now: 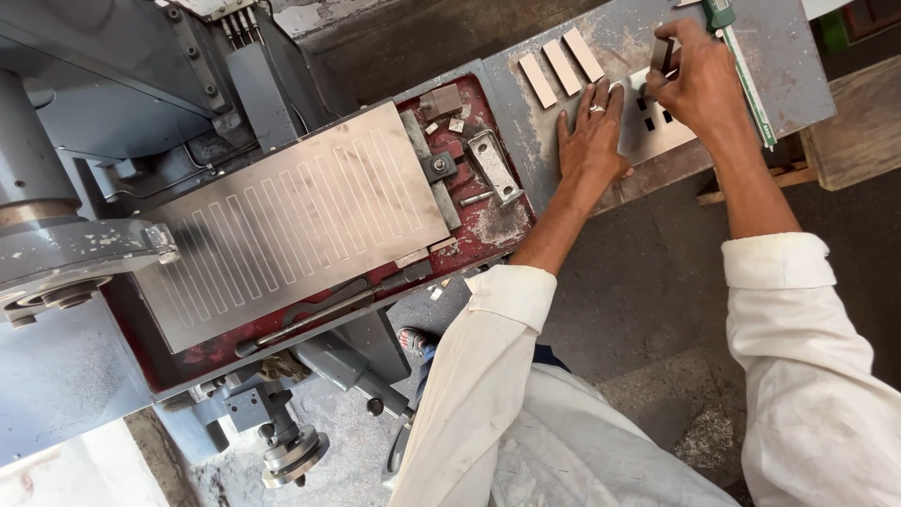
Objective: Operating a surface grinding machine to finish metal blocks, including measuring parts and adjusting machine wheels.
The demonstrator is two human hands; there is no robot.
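Note:
My left hand [589, 131] lies flat, fingers spread, on a shiny steel plate [678, 139] with several small rectangular slots; a ring shows on one finger. My right hand [696, 83] pinches a small dark metal block [661, 53] upright above the plate's slots. Three pale rectangular metal bars [561, 67] lie side by side on the grey table [788, 66] just left of the hands. A green-trimmed caliper [746, 70] lies beside my right hand.
To the left stands a grinding machine with a ribbed magnetic chuck [300, 216] on a red bed [497, 225], holding a clamp [495, 169], loose metal pieces and a wrench [324, 310]. A wooden block [859, 122] sits at the right. A sandalled foot [413, 340] shows below.

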